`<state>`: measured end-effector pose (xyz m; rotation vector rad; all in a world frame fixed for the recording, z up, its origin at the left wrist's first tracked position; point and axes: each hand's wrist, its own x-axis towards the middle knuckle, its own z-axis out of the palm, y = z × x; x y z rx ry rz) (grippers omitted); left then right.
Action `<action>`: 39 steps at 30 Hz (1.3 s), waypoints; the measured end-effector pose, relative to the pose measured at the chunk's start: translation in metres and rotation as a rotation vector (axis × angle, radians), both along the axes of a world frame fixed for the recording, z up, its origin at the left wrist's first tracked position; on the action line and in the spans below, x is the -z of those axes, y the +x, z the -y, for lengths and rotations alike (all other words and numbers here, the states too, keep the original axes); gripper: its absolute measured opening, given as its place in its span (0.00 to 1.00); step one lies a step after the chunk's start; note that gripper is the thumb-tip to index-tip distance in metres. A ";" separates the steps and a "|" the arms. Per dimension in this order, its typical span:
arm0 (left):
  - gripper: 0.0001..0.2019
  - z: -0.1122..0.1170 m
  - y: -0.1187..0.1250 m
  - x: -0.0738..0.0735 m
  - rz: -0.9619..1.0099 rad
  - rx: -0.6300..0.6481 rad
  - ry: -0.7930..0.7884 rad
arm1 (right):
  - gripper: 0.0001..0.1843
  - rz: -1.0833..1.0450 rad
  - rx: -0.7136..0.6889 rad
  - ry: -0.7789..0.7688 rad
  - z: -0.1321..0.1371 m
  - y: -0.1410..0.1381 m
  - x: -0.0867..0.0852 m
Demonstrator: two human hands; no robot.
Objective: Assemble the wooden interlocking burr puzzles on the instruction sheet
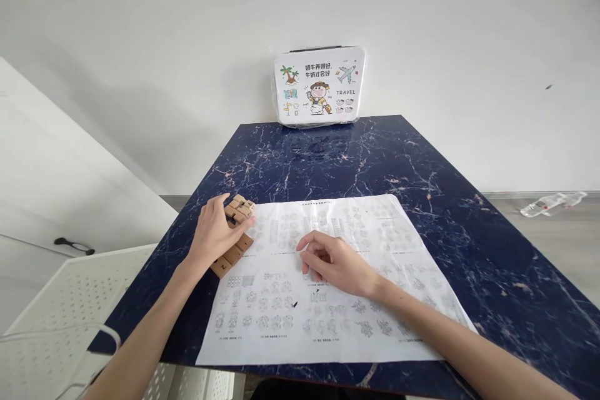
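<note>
My left hand (215,228) is at the left edge of a printed sheet (281,350), with its thumb and fingers wrapped round a cluster of small notched wooden blocks (241,207). Beneath that hand lies a wooden strip (232,256) marked with black characters; the hand partly covers it. My right hand (335,262) rests over the middle of the sheet. Its fingers are curled in loosely, thumb close to the index finger, and nothing shows in them. Rows of small puzzle-like drawings cover the paper.
The sheet lies on a dark blue marbled table (319,169). A white case with cartoon prints (323,87) leans against the wall at the back. At the left stands a white perforated stand (94,290) with a white cable (110,331). A clear plastic bottle (553,203) lies on the floor.
</note>
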<state>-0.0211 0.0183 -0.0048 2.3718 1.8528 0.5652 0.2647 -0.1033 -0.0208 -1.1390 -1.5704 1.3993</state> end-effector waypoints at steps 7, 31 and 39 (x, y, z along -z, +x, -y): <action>0.44 -0.014 0.016 0.001 -0.031 -0.006 0.013 | 0.03 0.012 -0.002 0.002 0.000 0.001 0.001; 0.30 -0.006 0.024 -0.005 0.061 0.087 0.058 | 0.11 -0.083 0.018 -0.033 -0.005 0.008 -0.001; 0.34 0.037 0.104 -0.003 0.190 0.592 -0.084 | 0.22 -0.114 0.422 0.108 -0.029 0.043 0.005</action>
